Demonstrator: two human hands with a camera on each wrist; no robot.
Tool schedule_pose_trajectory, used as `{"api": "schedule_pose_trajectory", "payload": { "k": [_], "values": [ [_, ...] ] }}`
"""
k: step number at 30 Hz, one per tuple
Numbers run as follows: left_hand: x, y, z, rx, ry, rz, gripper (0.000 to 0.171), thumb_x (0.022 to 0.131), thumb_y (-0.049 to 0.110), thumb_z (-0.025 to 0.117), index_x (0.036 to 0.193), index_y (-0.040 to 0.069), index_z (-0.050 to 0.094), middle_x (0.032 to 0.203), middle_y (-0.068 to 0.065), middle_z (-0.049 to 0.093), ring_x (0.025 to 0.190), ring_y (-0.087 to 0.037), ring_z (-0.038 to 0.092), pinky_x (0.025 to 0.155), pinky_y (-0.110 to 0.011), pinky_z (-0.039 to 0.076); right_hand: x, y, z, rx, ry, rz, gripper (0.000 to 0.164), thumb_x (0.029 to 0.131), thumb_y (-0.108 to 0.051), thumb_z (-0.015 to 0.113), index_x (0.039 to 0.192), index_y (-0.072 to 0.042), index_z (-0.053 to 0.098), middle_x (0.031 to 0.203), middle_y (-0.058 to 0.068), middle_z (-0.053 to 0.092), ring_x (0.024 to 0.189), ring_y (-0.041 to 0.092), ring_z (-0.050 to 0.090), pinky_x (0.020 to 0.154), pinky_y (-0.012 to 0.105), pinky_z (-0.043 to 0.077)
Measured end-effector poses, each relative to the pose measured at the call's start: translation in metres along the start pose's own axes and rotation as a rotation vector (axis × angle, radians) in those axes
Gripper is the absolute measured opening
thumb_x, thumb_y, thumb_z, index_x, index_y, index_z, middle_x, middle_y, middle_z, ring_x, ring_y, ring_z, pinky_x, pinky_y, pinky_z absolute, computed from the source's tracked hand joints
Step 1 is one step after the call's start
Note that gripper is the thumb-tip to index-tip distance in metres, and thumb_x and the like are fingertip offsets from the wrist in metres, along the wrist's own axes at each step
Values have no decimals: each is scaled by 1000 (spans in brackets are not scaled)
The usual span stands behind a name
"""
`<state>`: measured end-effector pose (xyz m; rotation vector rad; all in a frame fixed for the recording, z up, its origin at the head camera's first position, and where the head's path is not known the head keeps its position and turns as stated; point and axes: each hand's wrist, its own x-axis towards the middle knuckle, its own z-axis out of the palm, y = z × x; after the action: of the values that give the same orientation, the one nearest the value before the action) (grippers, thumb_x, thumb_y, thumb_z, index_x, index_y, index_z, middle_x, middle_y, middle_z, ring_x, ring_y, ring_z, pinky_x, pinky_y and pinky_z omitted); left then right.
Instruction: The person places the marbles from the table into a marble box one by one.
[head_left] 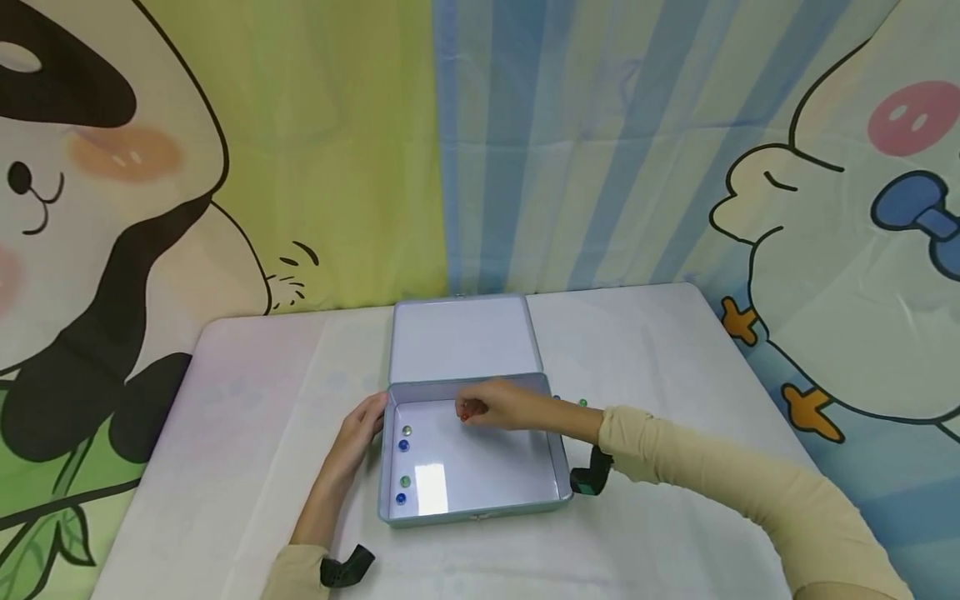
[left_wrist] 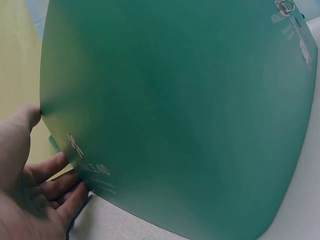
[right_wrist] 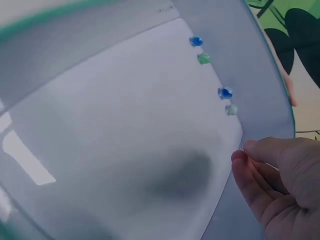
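Note:
A shallow tin box (head_left: 480, 504), green outside and pale inside, lies with its hinged lid (head_left: 465, 337) folded back. My right hand (head_left: 498, 406) is over the box's far part, thumb and fingertips pinched together on a small red marble (head_left: 465, 417). In the right wrist view the fingers of that hand (right_wrist: 275, 175) mostly hide it. Along the left inner wall sit a clear marble (head_left: 407, 431), a blue marble (head_left: 403, 446), a green marble (head_left: 405, 482) and another blue marble (head_left: 401, 498). My left hand (head_left: 358, 433) rests against the left outer wall, thumb and fingers (left_wrist: 52, 167) spread along it.
Outside the box, past its right wall, lie a green marble (head_left: 582, 402) and a blue marble (head_left: 557, 397), partly behind the right forearm. A white cloth (head_left: 255, 450) covers the table. Cartoon-printed curtains (head_left: 360, 167) hang behind. Each wrist carries a black camera mount (head_left: 347, 568).

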<state>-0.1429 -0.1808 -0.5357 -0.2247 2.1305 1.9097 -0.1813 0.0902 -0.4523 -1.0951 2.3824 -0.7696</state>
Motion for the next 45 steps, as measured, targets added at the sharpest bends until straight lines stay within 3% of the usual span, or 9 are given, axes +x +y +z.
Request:
{"api": "schedule_pose_trajectory", "payload": {
  "k": [6,11,25,30,34,38,41,45],
  "values": [
    [-1,-2,-1,9,2,10,62,99,53,46,141,7,47,149,-15,45,138,-33,45,120,-46,30,37,-2,16,-62,-63,-3,6,90,-10,67,95,-6,66,86,5,69,73,5,54,65,12,44],
    [-1,-2,-1,5,-5,18,63,98,52,46,140,5,47,148,-17,45,138,-34,44,120,-46,30,51,0,29,-99,-65,-7,7,89,-11,69,95,-7,66,86,5,69,73,6,53,63,10,42],
    [0,0,0,14,-10,19,64,98,55,45,139,8,49,148,-14,46,138,-32,44,119,-48,31,58,4,43,-140,-49,7,8,88,-17,71,91,-11,65,80,-1,64,70,2,48,62,10,39],
    [-1,-2,-1,16,-11,15,64,97,57,45,140,9,48,148,-13,46,138,-32,44,119,-48,31,53,3,40,-139,-36,1,24,86,-22,74,105,-9,68,82,-1,66,69,-1,48,61,8,41],
    [-1,-4,-1,6,3,2,64,96,58,46,139,10,50,148,-12,47,137,-31,45,119,-48,31,30,-10,25,-95,-22,-5,36,86,-22,74,118,-7,66,81,-1,66,68,0,50,61,10,45],
    [0,-5,-1,9,9,6,64,97,56,47,138,8,50,148,-13,47,137,-31,45,118,-47,32,-16,-29,5,2,38,6,33,90,-21,70,121,-10,65,88,-3,66,75,0,55,67,12,50],
    [0,-5,0,11,10,7,64,97,56,47,138,7,50,148,-13,46,137,-31,45,118,-46,33,-59,-36,-3,92,156,-18,30,91,-20,69,120,-11,65,92,-4,67,81,-1,58,71,14,53],
    [2,-5,1,16,10,13,65,97,56,46,138,7,50,148,-14,46,137,-32,45,118,-46,33,-116,-30,-1,191,386,-60,29,88,-14,71,116,-11,65,91,-3,68,81,1,60,70,19,56]
  ]
}}
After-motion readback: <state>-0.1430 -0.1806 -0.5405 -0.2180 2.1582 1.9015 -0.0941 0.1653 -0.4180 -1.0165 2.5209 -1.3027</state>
